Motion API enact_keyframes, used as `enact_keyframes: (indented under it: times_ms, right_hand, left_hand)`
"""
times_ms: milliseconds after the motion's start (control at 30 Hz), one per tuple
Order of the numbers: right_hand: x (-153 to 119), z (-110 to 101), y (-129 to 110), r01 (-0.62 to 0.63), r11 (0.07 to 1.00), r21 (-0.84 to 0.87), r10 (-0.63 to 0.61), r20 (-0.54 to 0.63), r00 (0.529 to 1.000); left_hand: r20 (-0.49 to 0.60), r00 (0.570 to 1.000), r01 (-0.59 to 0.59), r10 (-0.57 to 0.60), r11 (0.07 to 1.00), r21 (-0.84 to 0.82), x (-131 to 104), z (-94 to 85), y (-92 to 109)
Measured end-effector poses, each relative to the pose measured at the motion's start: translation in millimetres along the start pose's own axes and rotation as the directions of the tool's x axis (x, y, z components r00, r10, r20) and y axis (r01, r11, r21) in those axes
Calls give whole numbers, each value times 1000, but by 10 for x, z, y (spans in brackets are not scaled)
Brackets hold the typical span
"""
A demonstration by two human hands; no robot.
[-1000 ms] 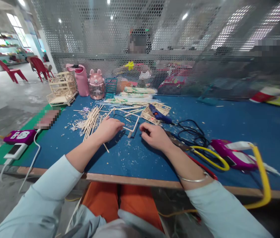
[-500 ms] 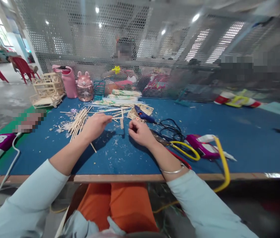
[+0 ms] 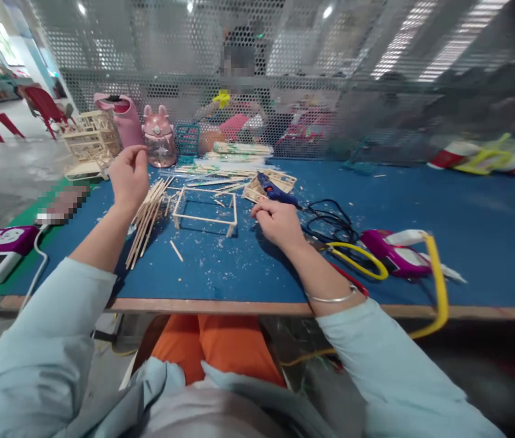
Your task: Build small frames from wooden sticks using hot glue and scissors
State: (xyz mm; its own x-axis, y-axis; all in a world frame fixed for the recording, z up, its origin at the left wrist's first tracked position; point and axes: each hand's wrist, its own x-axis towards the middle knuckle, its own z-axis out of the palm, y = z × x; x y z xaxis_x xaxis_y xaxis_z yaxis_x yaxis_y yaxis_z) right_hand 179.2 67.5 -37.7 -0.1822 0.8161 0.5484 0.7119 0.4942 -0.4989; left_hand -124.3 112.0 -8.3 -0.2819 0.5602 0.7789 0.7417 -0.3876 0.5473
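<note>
A rectangular frame of thin wooden sticks (image 3: 205, 219) stands on short legs on the blue mat, touched by neither hand. My left hand (image 3: 128, 176) is raised above the upper end of a bundle of loose sticks (image 3: 147, 228), its fingers curled; whatever they may hold is hidden. My right hand (image 3: 278, 224) rests to the right of the frame with bent fingers, just below the blue glue gun (image 3: 276, 190); its fingertips are too small to read. The glue gun lies across a small wooden lattice piece (image 3: 287, 180).
A wooden model (image 3: 91, 146), a pink bottle (image 3: 128, 125) and a bunny-eared jar (image 3: 161, 143) stand back left. Yellow-handled scissors (image 3: 362, 263), black cable and a purple power device (image 3: 394, 254) lie right. Beyond the mesh screen (image 3: 294, 79) sits a person.
My left hand has moved left and up, away from the frame, which now stands in full view on the mat. The head view has shifted slightly; my right hand stays near the glue gun.
</note>
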Motion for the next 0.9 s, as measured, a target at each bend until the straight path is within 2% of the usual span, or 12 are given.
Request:
enact_keyframes:
  times_ms: [100, 200, 233, 300, 400, 467, 533, 633, 700, 767, 833, 900]
  right_hand:
    - [-3, 19, 2, 26, 1000, -2, -26, -22, 999]
    - [-15, 29, -48, 88, 996, -23, -89, -65, 994]
    - [-23, 34, -80, 124, 992, -28, -126, -66, 990]
    - [-42, 53, -154, 233, 972, -43, -233, 3, 972]
    - [-75, 105, -245, 350, 928, -126, -317, 227, 921]
    - [-96, 145, -268, 358, 912, -200, -280, 335, 900]
    - [-111, 176, -262, 347, 907, -240, -238, 389, 890]
    - [-109, 189, -220, 329, 917, -225, -217, 413, 885]
    - [-92, 167, -177, 300, 939, -170, -225, 358, 906]
    - [-72, 122, -129, 230, 969, -89, -210, 189, 959]
    - [-62, 71, -96, 126, 992, -4, -126, -23, 992]
    - [-67, 38, -92, 69, 997, 45, -65, -95, 993]
  left_hand:
    - [125, 988, 88, -87, 996, -3, -4, 49, -176]
    - [323, 946, 44, -29, 998, -40, -158, 125, -197]
    - [394, 919, -8, 31, 998, -59, -211, 153, -181]
    - [536, 832, -110, 141, 990, -90, -295, 210, -142]
    - [710, 685, -159, 160, 985, -69, -349, 279, -96]
    - [768, 627, -159, 132, 987, -41, -350, 302, -78]
    - [792, 599, -157, 116, 987, -26, -344, 303, -59]
    - [792, 601, -129, 105, 991, -33, -346, 282, -32]
    - [755, 651, -48, 78, 997, -61, -354, 276, -40]
    - [671, 741, 64, 18, 993, -97, -357, 297, -89]
    - [574, 816, 174, -65, 975, -138, -350, 351, -173]
    - [541, 831, 267, -129, 946, -185, -336, 426, -252]
